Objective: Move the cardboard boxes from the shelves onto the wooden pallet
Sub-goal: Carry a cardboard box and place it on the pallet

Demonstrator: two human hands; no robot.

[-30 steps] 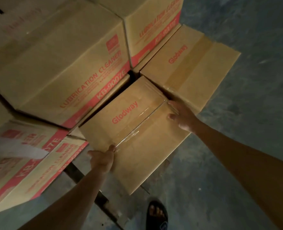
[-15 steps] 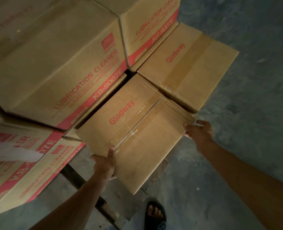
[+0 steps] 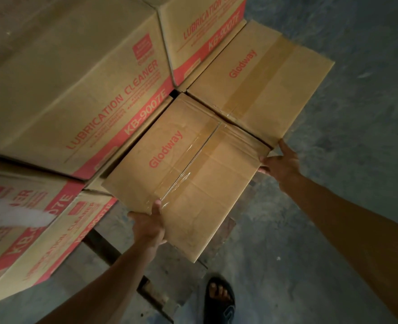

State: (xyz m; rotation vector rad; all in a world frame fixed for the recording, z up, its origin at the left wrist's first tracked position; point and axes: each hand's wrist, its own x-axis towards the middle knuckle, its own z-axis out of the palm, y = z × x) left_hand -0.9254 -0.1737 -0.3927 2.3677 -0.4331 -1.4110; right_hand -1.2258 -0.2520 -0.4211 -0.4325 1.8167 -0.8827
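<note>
At the far left, a red-banded carton (image 3: 29, 230) printed "KB-9007E" is sitting low, with a blurred white strip (image 3: 13, 215) lying across its top. Above it, a large "LUBRICATION CLEANER" carton (image 3: 71, 85) is resting higher in the stack, and a second one (image 3: 200, 31) is standing just to its right at the far edge. Nearer the middle, the person's left hand (image 3: 147, 226) is gripping the near left edge of a taped "Glodway" box (image 3: 188, 178), thumb lying on the clear tape and fingers curled under the side. That box is sitting flat on the stack over the dark wooden pallet (image 3: 104, 249), its far edge tucked against the large carton and its right edge touching a second "Glodway" box (image 3: 263, 83) lying beyond it. Further right, the right hand (image 3: 279, 163) is holding the near box's right corner, thumb on the top edge, index finger stretched along the neighbouring box and the other fingers curling below. Near the bottom, a foot in a black sandal (image 3: 219, 298) is standing on the grey concrete floor (image 3: 356, 113).
</note>
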